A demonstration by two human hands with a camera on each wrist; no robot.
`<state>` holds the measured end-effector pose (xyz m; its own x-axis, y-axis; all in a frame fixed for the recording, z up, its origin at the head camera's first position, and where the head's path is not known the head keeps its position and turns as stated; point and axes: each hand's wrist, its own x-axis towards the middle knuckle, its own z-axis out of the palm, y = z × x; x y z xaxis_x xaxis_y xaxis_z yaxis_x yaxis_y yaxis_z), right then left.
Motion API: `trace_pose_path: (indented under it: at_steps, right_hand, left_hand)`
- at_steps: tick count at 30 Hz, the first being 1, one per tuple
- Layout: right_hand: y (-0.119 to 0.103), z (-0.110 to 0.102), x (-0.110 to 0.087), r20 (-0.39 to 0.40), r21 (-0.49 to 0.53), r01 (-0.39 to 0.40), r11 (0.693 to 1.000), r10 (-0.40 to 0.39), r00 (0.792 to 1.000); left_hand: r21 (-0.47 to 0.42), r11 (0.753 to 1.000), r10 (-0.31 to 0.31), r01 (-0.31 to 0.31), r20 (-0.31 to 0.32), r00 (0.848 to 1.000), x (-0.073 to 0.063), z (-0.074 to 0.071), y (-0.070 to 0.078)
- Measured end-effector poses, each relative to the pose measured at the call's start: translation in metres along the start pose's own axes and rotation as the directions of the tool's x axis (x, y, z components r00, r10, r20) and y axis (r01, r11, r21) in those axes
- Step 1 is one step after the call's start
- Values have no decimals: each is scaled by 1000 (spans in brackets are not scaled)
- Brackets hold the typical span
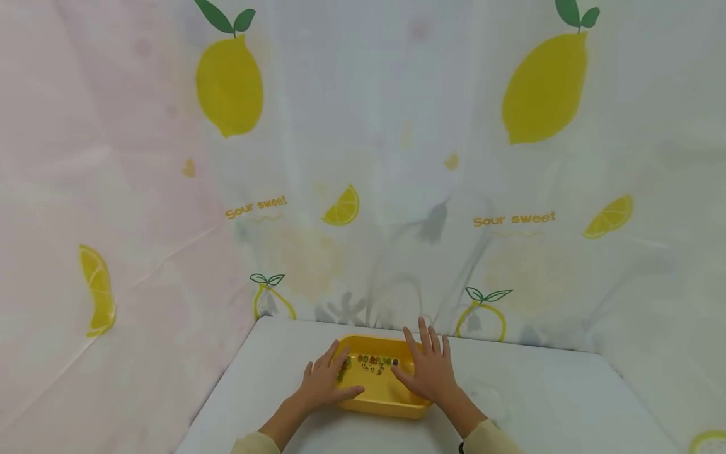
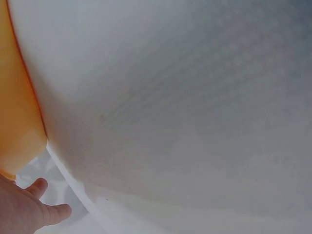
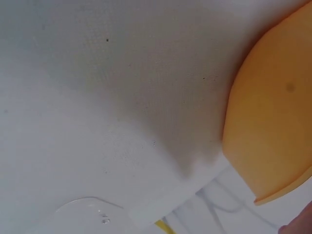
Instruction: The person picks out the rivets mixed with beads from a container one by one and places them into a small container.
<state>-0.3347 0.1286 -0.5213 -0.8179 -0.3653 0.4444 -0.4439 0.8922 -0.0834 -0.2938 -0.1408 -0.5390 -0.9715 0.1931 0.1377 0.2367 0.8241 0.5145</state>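
A yellow plastic tray (image 1: 382,410) sits on the white table, its orange-looking outer wall (image 2: 19,107) filling the left edge of the left wrist view. Several small coloured marbles (image 1: 372,359) form a row along its far side, and a few more marbles (image 1: 346,364) cluster by the left wall. Clear ones lie just in front of the row. My left hand (image 1: 322,384) is at the tray's left rim, fingers extended and thumb over the near rim. Across from it, my right hand (image 1: 431,373) spreads its fingers over the right rim, thumb reaching inside. Neither hand grips anything.
To the right of the tray lies a clear, round-edged item (image 3: 92,217) on the white table (image 1: 556,403). A hanging cloth (image 1: 386,157) printed with lemons stands behind the table's far edge and along its sides.
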Motion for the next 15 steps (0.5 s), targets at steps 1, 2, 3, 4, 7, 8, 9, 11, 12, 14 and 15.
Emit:
trace_pose_path:
  at_steps: [1,2,3,4,7,8,9,11,12,14,15]
  right_hand:
    - [0,1,-1,-1,-1,-2,1000,2,1000]
    - [0,1,-1,-3,-10,-2,1000,2,1000]
    - [0,2,-1,0,-13,-3,1000,3,1000]
    - [0,2,-1,-1,-12,0,1000,0,1000]
    - [-2,1,1,8,-11,9,1000,-9,1000]
    - [-2,1,1,7,-8,15,1000,-15,1000]
    - [-3,1,2,6,-4,20,1000,-20,1000]
    - [-4,1,2,10,-5,24,1000,-24,1000]
    - [-5,1,3,14,-2,24,1000,-24,1000]
    - [-6,2,3,19,-7,22,1000,-22,1000]
    - [-6,3,2,23,-12,20,1000,-19,1000]
  left_hand:
    - [10,1000,4,-4,2,1000,0,1,0]
    - [15,1000,9,-9,3,1000,1,0,0]
    - [18,1000,10,-10,5,1000,2,0,0]
    - [20,1000,12,-12,8,1000,2,0,0]
    - [32,999,15,-15,15,1000,3,-2,0]
    - [34,999,14,-15,16,1000,3,-3,0]
    - [38,999,11,-11,18,1000,3,-3,-1]
    - [51,999,12,-13,17,1000,3,-3,-2]
    - [56,998,6,-7,21,1000,3,-2,-3]
    - [52,999,0,-1,24,1000,3,-2,-3]
    - [49,999,4,-5,21,1000,3,-2,-3]
